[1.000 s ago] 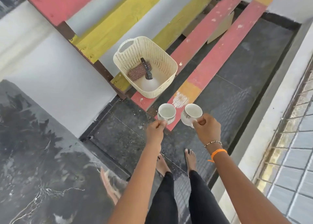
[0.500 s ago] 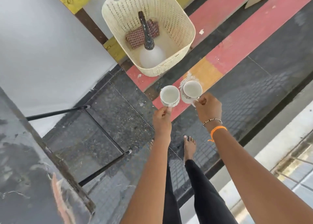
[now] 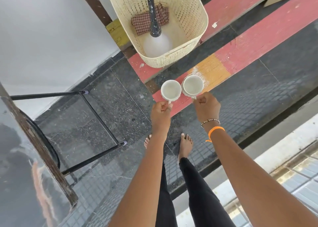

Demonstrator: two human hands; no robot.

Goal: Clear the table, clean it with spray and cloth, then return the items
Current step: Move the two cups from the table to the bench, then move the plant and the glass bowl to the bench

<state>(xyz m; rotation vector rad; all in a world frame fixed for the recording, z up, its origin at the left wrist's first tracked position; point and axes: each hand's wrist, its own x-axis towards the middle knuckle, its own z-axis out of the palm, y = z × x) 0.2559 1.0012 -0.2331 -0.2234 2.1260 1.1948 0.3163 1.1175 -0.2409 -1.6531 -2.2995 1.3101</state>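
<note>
left hand [image 3: 160, 110] pinches the handle of a small white ceramic cup [image 3: 171, 90], upright | right hand [image 3: 207, 107] grips the handle of its twin white cup [image 3: 192, 85] | both cups over the red painted plank [image 3: 240, 44], likely cleared off the dark glossy worktop [image 3: 19, 166] | cream perforated plastic basket [image 3: 189, 20] holds the clear spray bottle with black trigger [image 3: 155, 37] and red checked cloth [image 3: 142, 21], kept together for cleaning

bare forearms, black trousers [image 3: 203, 197], bare feet; orange band [image 3: 216, 130] and beaded bracelet [image 3: 210, 122] at right of centre.
</note>
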